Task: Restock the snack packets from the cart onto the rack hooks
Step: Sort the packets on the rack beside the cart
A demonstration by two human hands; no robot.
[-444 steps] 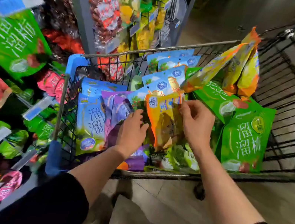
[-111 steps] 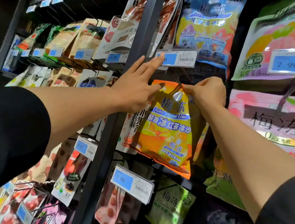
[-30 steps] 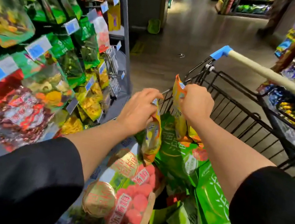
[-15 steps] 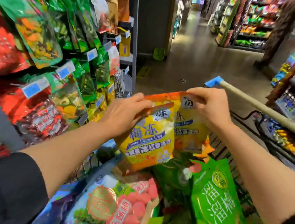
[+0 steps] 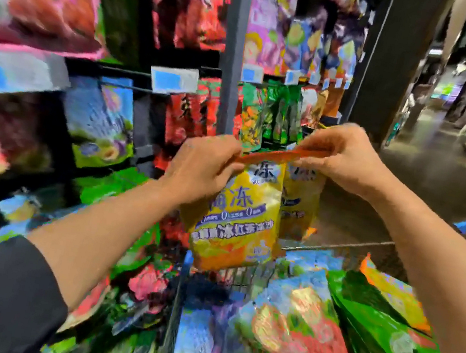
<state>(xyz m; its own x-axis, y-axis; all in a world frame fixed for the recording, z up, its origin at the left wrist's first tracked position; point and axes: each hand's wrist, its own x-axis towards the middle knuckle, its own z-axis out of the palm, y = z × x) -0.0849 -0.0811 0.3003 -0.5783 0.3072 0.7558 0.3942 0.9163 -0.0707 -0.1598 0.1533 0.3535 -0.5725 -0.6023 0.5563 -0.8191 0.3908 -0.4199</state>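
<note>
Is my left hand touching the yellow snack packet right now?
Touching. The head view shows the left hand pinching the orange top edge of the yellow snack packet, fingers curled over its upper corner.

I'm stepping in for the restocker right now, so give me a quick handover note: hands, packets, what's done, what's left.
Left hand: grips the left end of the orange top strip of the front yellow packet.
Right hand: grips the right end of that strip; a second yellow packet hangs just behind the first.
Both packets are held in the air above the cart, facing the rack.
Done: two packets picked up.
Left: hang both on a hook; which hook is free is too blurred to tell. Many more packets lie in the cart, among them green packets.
</note>
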